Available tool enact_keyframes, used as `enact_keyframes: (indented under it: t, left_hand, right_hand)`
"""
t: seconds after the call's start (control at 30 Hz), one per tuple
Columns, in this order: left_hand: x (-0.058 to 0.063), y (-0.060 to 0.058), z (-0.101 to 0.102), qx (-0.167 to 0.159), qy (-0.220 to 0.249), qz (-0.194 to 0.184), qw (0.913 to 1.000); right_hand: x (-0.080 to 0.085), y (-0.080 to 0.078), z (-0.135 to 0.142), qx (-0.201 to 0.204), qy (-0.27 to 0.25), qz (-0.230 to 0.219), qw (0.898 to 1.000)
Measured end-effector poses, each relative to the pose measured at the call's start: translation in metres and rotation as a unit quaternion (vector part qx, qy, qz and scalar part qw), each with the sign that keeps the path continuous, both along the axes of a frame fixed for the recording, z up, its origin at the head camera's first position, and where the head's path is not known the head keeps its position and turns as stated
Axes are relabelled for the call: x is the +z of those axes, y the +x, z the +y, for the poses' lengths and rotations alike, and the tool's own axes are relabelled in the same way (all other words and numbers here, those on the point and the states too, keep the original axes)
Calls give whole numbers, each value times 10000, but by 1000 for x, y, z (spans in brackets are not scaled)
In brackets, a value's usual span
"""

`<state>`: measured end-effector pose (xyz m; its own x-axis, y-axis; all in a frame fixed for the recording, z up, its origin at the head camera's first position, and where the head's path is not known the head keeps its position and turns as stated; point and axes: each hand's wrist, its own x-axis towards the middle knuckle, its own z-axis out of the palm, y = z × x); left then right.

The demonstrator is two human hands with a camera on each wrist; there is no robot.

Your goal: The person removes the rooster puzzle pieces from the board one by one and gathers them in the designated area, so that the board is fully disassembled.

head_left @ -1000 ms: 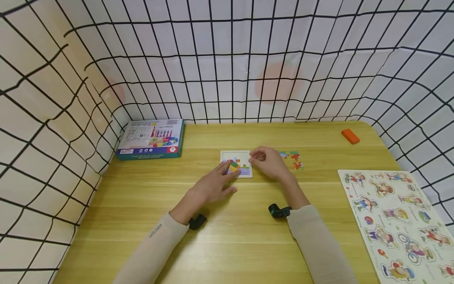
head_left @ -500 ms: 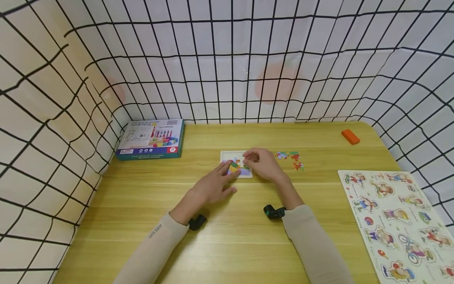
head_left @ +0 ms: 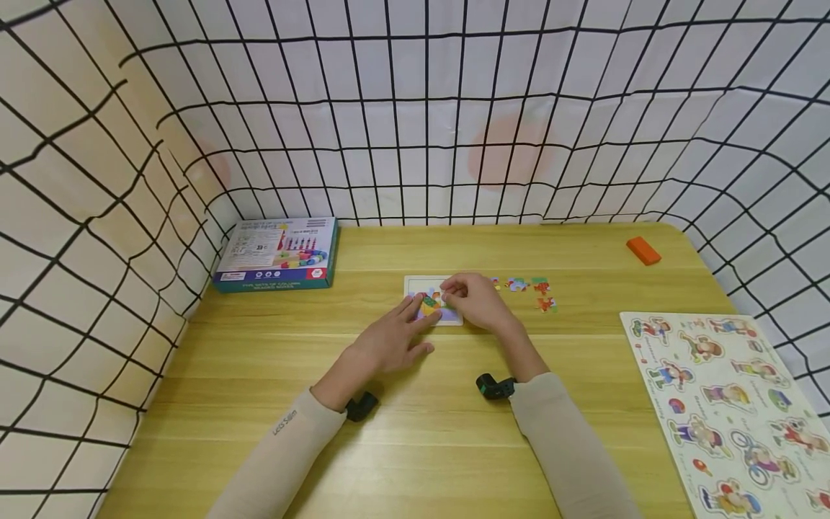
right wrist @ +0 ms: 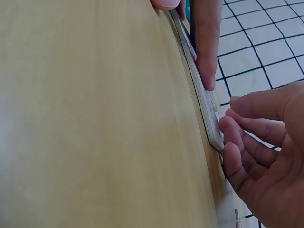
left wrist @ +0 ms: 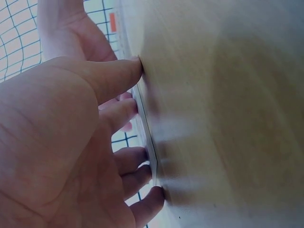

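Flat rectangular cardboard box (head_left: pixel 279 252), teal sides with a purple band: the front side carries "FIVE SETS OF COLUMN" in pale capitals; the line below appears to read "BEADED BOXES". Top face — further print, too small to read. Long beige fabric sleeve (head_left: pixel 275 458), left arm: dark lettering, apparently beginning "Let's" — remainder indistinct. Flat pale rectangular board (head_left: pixel 658 418) with colourful printed figures: small captions beside the figures, illegible.

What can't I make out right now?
Head: puzzle tray, its picture partly covered by the left hand.
Head, right wrist: any piece in the right hand, hidden by its fingers.
Head: illustrated board, lower right cut off by the picture edge.
Head: box, fine print too small.
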<state>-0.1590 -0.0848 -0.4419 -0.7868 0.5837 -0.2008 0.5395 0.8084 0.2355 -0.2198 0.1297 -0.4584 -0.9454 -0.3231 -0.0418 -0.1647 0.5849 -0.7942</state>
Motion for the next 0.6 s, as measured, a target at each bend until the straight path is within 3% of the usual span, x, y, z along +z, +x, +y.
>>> enact_keyframes:
  t: [0.6]
  left_hand:
    - [-2,2,0,-6,-65,8,10000]
  right_hand:
    - [2,3,-7,249,511,97,9983]
